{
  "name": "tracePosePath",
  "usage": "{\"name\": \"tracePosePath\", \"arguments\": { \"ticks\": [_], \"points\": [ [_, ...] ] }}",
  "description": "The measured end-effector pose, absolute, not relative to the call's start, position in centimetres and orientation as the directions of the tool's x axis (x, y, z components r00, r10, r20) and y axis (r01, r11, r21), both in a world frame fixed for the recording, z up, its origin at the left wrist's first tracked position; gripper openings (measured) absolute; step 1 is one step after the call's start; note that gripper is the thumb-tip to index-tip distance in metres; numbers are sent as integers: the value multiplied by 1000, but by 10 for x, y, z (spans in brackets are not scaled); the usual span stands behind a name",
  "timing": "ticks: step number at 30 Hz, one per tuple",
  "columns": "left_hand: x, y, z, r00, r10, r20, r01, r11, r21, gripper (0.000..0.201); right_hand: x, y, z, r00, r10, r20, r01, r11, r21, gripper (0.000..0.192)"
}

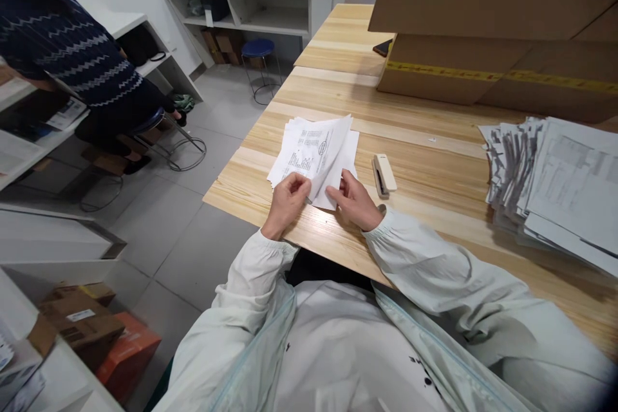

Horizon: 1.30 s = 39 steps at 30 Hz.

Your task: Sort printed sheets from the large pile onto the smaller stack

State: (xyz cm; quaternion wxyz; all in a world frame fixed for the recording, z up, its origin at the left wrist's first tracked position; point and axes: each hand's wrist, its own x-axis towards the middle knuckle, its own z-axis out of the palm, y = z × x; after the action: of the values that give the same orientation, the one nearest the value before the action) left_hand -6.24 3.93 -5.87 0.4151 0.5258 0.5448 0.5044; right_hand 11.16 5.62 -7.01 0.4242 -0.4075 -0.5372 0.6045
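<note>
Head view: both hands, left hand point(288, 196) and right hand point(351, 198), pinch the small stack of white printed papers point(313, 153) on the wooden table point(425, 161), beside a cream stapler point(383, 175).

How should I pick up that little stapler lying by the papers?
Take the stapler across its long narrow body, near the middle, coming down from above. It lies flat on the wooden table with bare wood along both long sides, so fingers probably fit there. The right hand is nearest; the small paper stack sits to its left.
</note>
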Motion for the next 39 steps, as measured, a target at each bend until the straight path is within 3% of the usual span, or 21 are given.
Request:
{"name": "tracePosePath", "arguments": {
  "ticks": [2, 4, 6, 9, 19, 23, 26, 29, 32, 36, 39],
  "points": [
    [-69, 37, -59, -364, 910, 197, 191, -135, 972, 20, 111, 56, -71, -254, 962, -97, -53, -114, -992, 35],
    [-84, 34, -57, -587, 752, 301, 244, -190, 951, 25, 110, 56, -71, -230, 960, -159, -50, -175, -983, 36],
    [-102, 29, -51, -687, 621, 377, 323, -204, 924, 32, 110, 55, -69, -228, 955, -188, -47, -204, -978, 39],
    [-124, 22, -37, -696, 541, 473, 439, -201, 876, 37, 109, 55, -67, -222, 956, -191, -37, -204, -978, 39],
    [-120, 15, -14, -601, 462, 652, 632, -225, 741, 31, 111, 56, -67, -238, 956, -172, -37, -186, -982, 39],
    [-124, 10, 9, -444, 491, 750, 723, -298, 623, 21, 112, 57, -67, -257, 949, -182, -63, -204, -977, 41],
    [-116, 7, 33, -143, 582, 800, 814, -391, 430, 13, 113, 58, -66, -269, 945, -186, -96, -218, -971, 42],
    [-93, 10, 42, 218, 622, 752, 825, -530, 199, 10, 114, 58, -66, -274, 941, -200, -111, -238, -965, 43],
    [-64, 15, 26, 455, 640, 619, 784, -617, 62, 13, 115, 59, -69, -275, 941, -198, -116, -237, -965, 43],
    [-40, 14, -11, 472, 725, 502, 793, -597, 117, 17, 113, 59, -71, -227, 967, -112, -197, -158, -968, 38],
    [-38, 11, -32, 380, 808, 450, 810, -525, 259, 17, 112, 57, -66, -261, 952, -162, -240, -227, -944, 57]
  ]
}}
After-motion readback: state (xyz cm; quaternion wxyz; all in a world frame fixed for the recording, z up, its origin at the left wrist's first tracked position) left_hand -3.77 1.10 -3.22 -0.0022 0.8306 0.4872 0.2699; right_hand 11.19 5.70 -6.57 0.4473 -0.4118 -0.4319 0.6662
